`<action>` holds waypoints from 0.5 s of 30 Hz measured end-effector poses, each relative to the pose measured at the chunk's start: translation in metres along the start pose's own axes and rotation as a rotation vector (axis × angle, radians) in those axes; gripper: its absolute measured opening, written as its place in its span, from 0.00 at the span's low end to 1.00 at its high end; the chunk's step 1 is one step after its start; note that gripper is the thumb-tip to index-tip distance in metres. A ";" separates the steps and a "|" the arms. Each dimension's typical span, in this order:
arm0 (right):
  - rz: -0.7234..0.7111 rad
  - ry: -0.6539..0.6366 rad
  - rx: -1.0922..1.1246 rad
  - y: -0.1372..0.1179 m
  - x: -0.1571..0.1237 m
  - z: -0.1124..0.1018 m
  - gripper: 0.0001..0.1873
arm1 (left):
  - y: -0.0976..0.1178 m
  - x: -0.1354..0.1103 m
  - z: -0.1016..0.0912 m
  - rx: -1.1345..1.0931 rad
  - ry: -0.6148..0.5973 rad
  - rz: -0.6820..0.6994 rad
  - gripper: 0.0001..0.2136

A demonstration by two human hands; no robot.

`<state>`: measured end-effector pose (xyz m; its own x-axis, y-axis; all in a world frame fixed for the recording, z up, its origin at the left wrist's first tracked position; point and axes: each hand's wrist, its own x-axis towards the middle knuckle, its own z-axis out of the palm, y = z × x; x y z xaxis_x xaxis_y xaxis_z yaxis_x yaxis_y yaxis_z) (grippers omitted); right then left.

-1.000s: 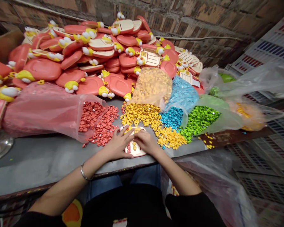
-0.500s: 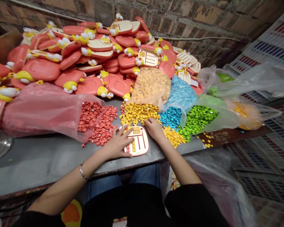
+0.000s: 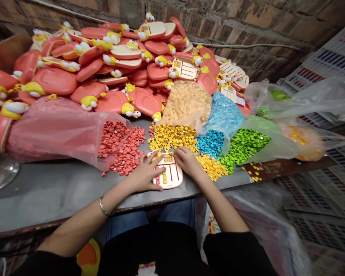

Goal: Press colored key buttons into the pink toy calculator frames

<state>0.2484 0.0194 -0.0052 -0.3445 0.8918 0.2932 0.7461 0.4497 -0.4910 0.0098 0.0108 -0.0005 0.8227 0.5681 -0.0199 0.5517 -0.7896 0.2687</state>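
A cream-faced toy board (image 3: 175, 177) with a red rim lies flat near the table's front edge. It has dark red slots, and small red and yellow button pieces sit at its lower left. My left hand (image 3: 146, 174) grips its left side, thumb along the near edge and fingers spread over the face. At the board's upper right corner, my right hand (image 3: 188, 161) has its fingers curled together beside the yellow pieces (image 3: 172, 137); whatever is between the fingertips is hidden. Red pieces (image 3: 128, 153) are heaped left of the board.
Behind is a big pile of red toy boards (image 3: 115, 65) with yellow heads and bulging white eyes. Spilled blue pieces (image 3: 211, 142), green pieces (image 3: 245, 143) and lighter yellow pieces (image 3: 212, 167) lie rightward. A pink plastic bag (image 3: 57, 130) lies left; crates (image 3: 319, 73) stand right.
My right hand has shifted slightly from the yellow heap toward me, onto the board's upper right corner. My left hand keeps its hold. The whole view has moved a little.
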 end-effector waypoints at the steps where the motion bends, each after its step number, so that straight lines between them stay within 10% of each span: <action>1: -0.003 0.000 0.007 0.000 -0.001 0.000 0.07 | 0.000 0.000 0.000 0.002 0.003 0.002 0.30; 15: 0.003 -0.031 -0.137 -0.004 -0.006 0.000 0.10 | -0.001 0.000 0.003 0.010 0.001 -0.005 0.31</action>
<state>0.2474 0.0124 -0.0046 -0.3579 0.8952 0.2654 0.8172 0.4378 -0.3747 0.0096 0.0109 -0.0037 0.8201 0.5718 -0.0204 0.5567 -0.7892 0.2591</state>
